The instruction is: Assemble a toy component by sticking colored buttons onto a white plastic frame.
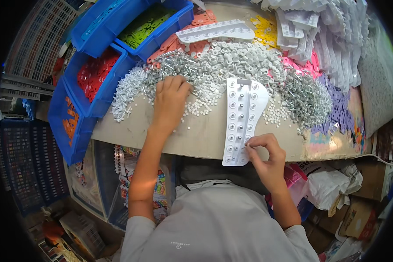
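A white plastic strip holder (229, 94) with two rows of round sockets and a central groove lies upright on the table, reaching past its front edge. Small metal balls or pin heads sit along its groove. At its lower right side, my right hand (268, 159) is closed in a pinch on a thin metal pin (244, 146). My left hand (169, 102) reaches into the heap of silvery metal pins (170, 65), fingers bent down and close together; the fingertips are hidden among the pins. Small white discs (200, 108) are scattered beside it.
Blue bins (133, 51) with green, red and orange plastic pieces stand at the left. White washers (244, 56), another pin heap (308, 98) and purple pieces (342, 107) cover the table. A second white holder (216, 31) lies at the back; more are stacked (340, 43) back right.
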`<move>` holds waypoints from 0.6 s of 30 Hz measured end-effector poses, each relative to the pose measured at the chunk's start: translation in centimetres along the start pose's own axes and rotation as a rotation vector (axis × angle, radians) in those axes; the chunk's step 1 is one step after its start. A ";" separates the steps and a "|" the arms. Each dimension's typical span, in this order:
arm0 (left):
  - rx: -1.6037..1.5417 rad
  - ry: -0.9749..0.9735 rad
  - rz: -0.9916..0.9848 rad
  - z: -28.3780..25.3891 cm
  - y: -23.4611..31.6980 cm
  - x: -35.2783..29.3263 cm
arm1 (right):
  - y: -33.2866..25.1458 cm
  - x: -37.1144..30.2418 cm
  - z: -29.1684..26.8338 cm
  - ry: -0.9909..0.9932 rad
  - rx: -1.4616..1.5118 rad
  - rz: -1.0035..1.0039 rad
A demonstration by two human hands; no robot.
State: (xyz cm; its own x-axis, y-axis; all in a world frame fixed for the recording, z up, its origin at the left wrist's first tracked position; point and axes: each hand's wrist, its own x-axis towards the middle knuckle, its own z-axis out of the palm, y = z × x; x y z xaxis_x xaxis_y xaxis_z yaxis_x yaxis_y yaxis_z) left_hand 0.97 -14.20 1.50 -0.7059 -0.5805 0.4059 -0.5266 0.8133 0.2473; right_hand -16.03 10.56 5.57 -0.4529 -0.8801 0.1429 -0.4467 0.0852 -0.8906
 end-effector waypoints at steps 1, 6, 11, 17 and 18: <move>-0.014 0.055 -0.001 0.1 0.1 -0.1 | 0.1 -0.2 0.2 -0.020 0.013 -0.005; -0.071 0.186 -0.064 -0.6 0.4 -0.1 | 0.9 -0.3 1.1 -0.033 -0.146 -0.114; -0.301 0.266 -0.145 -1.7 0.8 -0.9 | 0.1 0.4 0.9 -0.123 -0.306 -0.301; -0.767 0.108 -0.230 -3.9 7.2 -3.5 | 0.9 0.4 0.6 -0.117 -0.338 -0.316; -0.872 0.048 -0.219 -3.9 8.4 -3.9 | 0.8 0.5 0.6 -0.119 -0.336 -0.316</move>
State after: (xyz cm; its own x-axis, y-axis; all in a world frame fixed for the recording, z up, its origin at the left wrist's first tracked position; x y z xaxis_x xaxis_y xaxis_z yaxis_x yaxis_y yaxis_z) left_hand 1.20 -4.96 5.42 -0.6013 -0.7397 0.3021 -0.0873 0.4367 0.8954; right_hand -16.14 9.95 4.72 -0.1714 -0.9331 0.3163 -0.7819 -0.0664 -0.6199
